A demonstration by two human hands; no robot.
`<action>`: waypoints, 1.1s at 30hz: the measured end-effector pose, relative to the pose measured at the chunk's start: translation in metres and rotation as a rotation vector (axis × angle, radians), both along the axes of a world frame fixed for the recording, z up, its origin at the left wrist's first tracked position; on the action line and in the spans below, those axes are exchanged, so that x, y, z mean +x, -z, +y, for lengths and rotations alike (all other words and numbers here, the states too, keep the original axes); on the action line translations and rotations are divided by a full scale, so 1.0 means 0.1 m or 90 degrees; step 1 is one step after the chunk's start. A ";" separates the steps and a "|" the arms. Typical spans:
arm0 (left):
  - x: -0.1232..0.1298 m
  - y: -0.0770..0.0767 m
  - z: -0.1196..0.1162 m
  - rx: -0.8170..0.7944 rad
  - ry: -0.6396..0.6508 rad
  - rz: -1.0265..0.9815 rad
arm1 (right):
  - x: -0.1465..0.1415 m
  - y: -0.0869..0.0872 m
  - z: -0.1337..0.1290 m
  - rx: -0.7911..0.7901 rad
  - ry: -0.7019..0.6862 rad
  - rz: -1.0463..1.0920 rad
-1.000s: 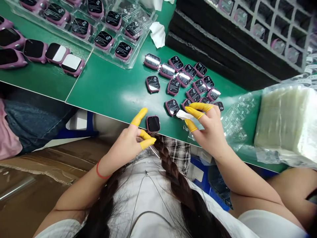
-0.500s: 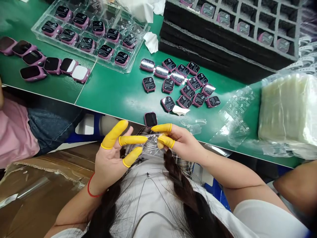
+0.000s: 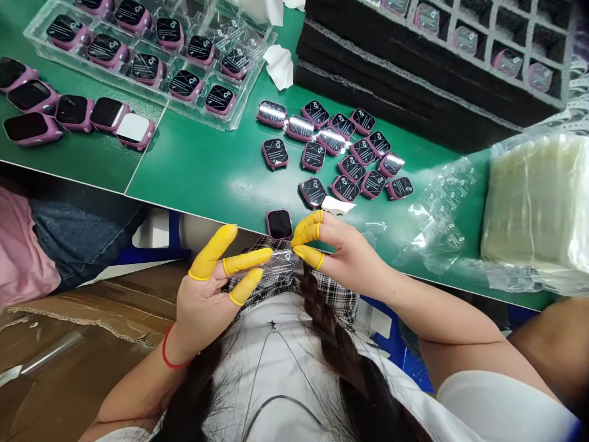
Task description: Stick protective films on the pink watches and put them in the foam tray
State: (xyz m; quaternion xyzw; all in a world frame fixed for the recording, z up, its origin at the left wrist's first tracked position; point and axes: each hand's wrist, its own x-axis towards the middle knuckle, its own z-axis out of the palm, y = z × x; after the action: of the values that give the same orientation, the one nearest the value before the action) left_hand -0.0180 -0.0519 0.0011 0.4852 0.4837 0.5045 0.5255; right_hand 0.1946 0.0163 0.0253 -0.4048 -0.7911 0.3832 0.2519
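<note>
Clear printed film pinched between left hand and right hand, just below the bare pink watch at the table edge; beyond that watch, a cluster of filmed watches apparently done; this one uncovered.

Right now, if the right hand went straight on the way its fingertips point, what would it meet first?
Probably the left hand: the right hand points left along the clear film both pinch. Depth is unclear.

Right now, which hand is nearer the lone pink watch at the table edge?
Right. The right hand has its fingertips just beside the watch; the left hand sits lower-left, farther off.
</note>
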 end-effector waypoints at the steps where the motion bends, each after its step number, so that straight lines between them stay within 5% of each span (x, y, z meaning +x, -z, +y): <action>1: 0.00 0.01 0.00 -0.009 -0.002 0.005 | -0.01 -0.01 0.00 -0.002 -0.010 -0.002; 7: -0.11 0.07 0.07 -0.105 0.007 0.169 | -0.04 -0.03 0.18 -0.118 -0.018 0.116; 12: -0.14 0.11 0.20 -0.026 0.182 0.248 | -0.07 0.10 0.35 -0.257 0.060 0.161; 18: -0.05 0.19 0.30 0.026 0.250 0.258 | -0.01 0.21 0.58 -0.177 0.090 0.084; 22: -0.04 0.21 0.33 0.063 0.266 0.247 | 0.00 0.20 0.71 -0.156 0.020 0.023; 33: -0.07 0.19 0.32 0.064 0.266 0.252 | -0.07 0.21 0.66 -0.089 -0.019 -0.065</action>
State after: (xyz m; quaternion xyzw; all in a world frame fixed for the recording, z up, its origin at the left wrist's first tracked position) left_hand -0.0246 -0.0197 -0.0184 0.6889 0.4408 0.3041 0.4884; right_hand 0.1878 0.0823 0.0047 -0.4287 -0.7802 0.4199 0.1766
